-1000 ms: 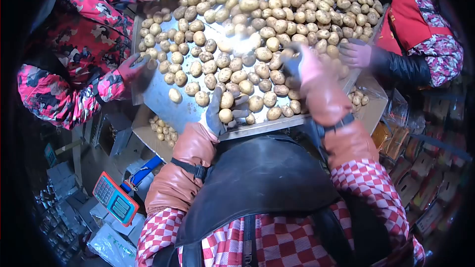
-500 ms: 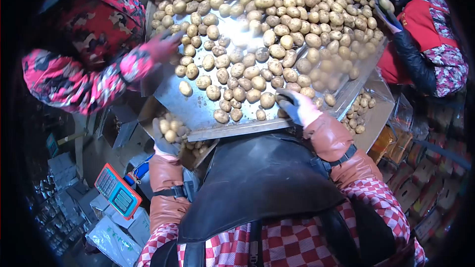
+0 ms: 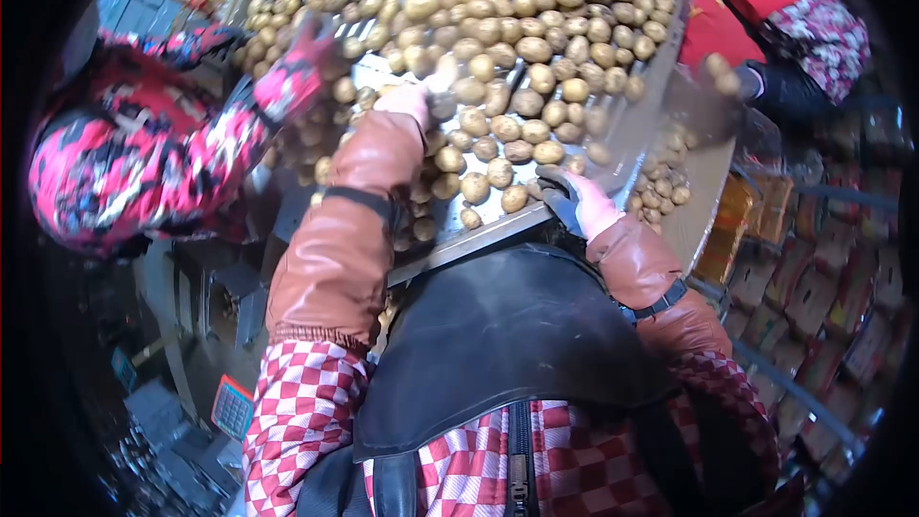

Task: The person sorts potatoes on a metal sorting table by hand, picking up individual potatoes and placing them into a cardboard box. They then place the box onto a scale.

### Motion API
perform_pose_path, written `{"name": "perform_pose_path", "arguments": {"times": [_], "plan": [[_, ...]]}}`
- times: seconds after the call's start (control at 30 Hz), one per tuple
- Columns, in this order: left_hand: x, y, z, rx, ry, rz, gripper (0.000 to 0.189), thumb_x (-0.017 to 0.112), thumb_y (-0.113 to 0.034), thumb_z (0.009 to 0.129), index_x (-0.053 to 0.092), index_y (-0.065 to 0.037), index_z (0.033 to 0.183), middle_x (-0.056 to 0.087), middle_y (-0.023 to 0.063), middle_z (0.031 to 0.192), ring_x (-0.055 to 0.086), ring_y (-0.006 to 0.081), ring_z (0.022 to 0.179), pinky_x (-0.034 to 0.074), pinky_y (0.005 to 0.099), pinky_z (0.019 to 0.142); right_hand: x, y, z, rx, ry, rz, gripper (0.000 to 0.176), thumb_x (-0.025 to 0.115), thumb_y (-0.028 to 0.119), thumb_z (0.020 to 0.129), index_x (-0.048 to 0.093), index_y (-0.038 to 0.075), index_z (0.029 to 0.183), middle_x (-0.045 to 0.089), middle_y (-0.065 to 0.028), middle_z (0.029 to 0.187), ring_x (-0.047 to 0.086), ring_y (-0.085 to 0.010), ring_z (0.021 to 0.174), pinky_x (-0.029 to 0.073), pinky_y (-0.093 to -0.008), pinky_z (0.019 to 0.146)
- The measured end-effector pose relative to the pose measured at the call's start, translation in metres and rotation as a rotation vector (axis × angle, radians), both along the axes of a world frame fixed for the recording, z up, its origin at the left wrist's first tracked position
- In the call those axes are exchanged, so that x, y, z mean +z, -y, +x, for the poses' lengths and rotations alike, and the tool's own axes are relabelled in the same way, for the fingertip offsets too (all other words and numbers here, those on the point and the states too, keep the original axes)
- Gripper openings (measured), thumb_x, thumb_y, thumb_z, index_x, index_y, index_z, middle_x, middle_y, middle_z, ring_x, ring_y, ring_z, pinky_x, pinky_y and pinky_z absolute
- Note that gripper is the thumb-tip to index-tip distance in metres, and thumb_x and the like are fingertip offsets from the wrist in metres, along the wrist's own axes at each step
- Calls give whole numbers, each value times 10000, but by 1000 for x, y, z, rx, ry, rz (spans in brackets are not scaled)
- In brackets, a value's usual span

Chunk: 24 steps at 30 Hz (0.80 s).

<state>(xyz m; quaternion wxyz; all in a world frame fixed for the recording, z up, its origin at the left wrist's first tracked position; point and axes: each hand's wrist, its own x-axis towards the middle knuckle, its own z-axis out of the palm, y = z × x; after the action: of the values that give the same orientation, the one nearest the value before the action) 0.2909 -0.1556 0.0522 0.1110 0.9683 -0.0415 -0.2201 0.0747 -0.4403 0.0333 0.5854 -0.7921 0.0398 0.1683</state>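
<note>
Potatoes [image 3: 500, 171] cover the metal sorting table [image 3: 479, 247] in front of me. My left hand [image 3: 414, 101], gloved in pink, reaches far over the table among the potatoes; its fingers are lost in glare and blur. My right hand [image 3: 577, 204], in a pink and grey glove, rests at the near edge of the table, fingers apart, beside a few potatoes. Brown sleeve covers reach up both my forearms.
On the left, a co-worker's pink-gloved hand [image 3: 295, 72] is over the potatoes. At the right, another person's dark-gloved hand [image 3: 756, 81] is near a potato. More potatoes [image 3: 661, 187] lie in a carton beside the table. An orange-framed scale [image 3: 233, 407] stands lower left.
My left hand, holding several potatoes beside the table's left corner earlier, has swung up and forward over the table. My right hand stays at the near edge. The view has shifted.
</note>
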Motion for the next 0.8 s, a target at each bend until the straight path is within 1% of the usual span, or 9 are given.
{"name": "perform_pose_path", "arguments": {"times": [0.3, 0.33, 0.37, 0.4, 0.43, 0.5, 0.6, 0.77, 0.8], "plan": [[-6, 1, 36, -29, -92, 103, 397, 483, -108, 889, 559, -117, 1279, 620, 187, 1226, 590, 344, 1143, 451, 411, 984, 1, 37, -17, -431, -119, 320, 379, 554, -81, 890, 572, -26, 1264, 627, -118, 1207, 598, -171, 1090, 467, -289, 976], [22, 1, 19, -39, -35, -18, 344, 569, -122, 882, 569, -79, 1224, 645, 145, 1059, 609, 281, 984, 481, 389, 894, 32, 32, -4, -354, -78, -3, 335, 517, -49, 919, 594, -20, 1244, 641, -116, 1170, 604, -168, 1069, 472, -290, 967], [36, 1, 8, -46, 20, -139, 318, 655, -136, 875, 579, -41, 1168, 671, 103, 892, 628, 218, 824, 510, 367, 803, 7, 43, 7, -471, 25, 239, 344, 522, -19, 911, 601, 1, 1245, 670, -139, 1145, 630, -199, 1068, 475, -298, 960], [14, -10, 7, 310, -161, -448, 358, 712, -28, 791, 573, -6, 1120, 637, 80, 880, 592, 175, 800, 513, 314, 745, 19, 48, 24, -386, 64, -29, 358, 534, 6, 901, 600, 20, 1252, 666, -155, 1157, 630, -233, 1089, 470, -317, 973], [-32, -38, -3, 112, 194, -667, 383, 759, -105, 749, 603, -57, 1095, 653, 72, 927, 609, 135, 805, 516, 291, 712, 34, 50, 44, -291, 102, -293, 372, 546, 30, 891, 600, 38, 1260, 663, -171, 1170, 631, -266, 1110, 466, -335, 986], [-17, -37, -38, 298, -10, -942, 356, 762, -102, 766, 600, -19, 1071, 644, 61, 924, 597, 132, 815, 516, 287, 694, 28, 48, 84, -177, 111, -534, 404, 552, 182, 934, 552, 95, 1329, 674, -150, 1128, 641, -230, 1036, 483, -327, 928], [17, -27, -79, 426, -212, -1040, 315, 719, -110, 832, 584, 4, 1092, 632, 64, 914, 588, 136, 798, 515, 285, 694, 18, 27, 133, 212, -19, -1032, 323, 505, 185, 887, 592, 76, 1179, 647, -192, 1152, 595, -369, 1102, 462, -449, 959], [37, -18, -117, 588, -475, -1293, 422, 672, -194, 849, 510, 23, 1172, 605, 57, 936, 579, 127, 759, 471, 253, 650, 30, 58, 145, 228, -109, -825, 472, 669, 222, 831, 557, 173, 1287, 654, -175, 1146, 627, -340, 1087, 519, -444, 857], [27, -19, -125, 609, -400, -1314, 481, 678, -175, 852, 491, 15, 1252, 610, 68, 981, 598, 143, 795, 490, 266, 681, 29, 75, 141, 16, -265, -348, 458, 632, 231, 851, 553, 146, 1294, 651, -137, 1147, 642, -317, 1034, 523, -426, 838]]}}
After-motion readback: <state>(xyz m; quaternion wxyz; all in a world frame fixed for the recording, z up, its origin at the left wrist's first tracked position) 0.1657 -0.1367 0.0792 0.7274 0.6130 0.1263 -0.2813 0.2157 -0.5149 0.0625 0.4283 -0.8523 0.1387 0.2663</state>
